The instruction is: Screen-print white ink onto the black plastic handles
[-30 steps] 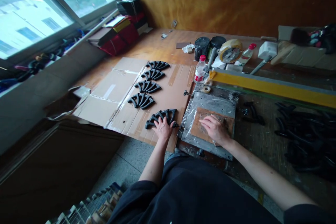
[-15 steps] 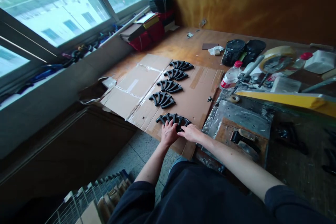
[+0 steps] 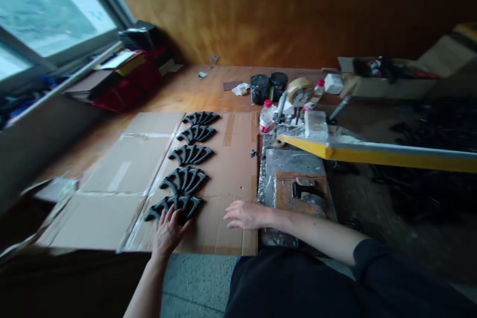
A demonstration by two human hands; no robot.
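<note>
On a flat cardboard sheet (image 3: 238, 159), several fan-shaped groups of black curved handle-like pieces lie in a column. My left hand (image 3: 167, 233) rests at the front of the nearest group (image 3: 192, 202), its fingers spread over the lower ends of the pieces. Part of that group is hidden under the fingers. Just beyond it lies another group (image 3: 184, 180), close to touching. My right hand (image 3: 246, 214) is over the cardboard's right side, fingers stretched out, holding nothing and apart from the pieces.
Right of the cardboard is a metal plate with a black-handled tool (image 3: 308, 190). A yellow-edged bar (image 3: 372, 154) reaches across the right side. A red-capped bottle (image 3: 266, 118), black cans (image 3: 260, 89) and a tape roll (image 3: 299, 90) stand behind. An open box (image 3: 387, 84) sits at far right.
My view has turned to the right. The nearest group has shifted up against the group beyond it. My right hand has left the pieces and moved right; my left stays with them.
</note>
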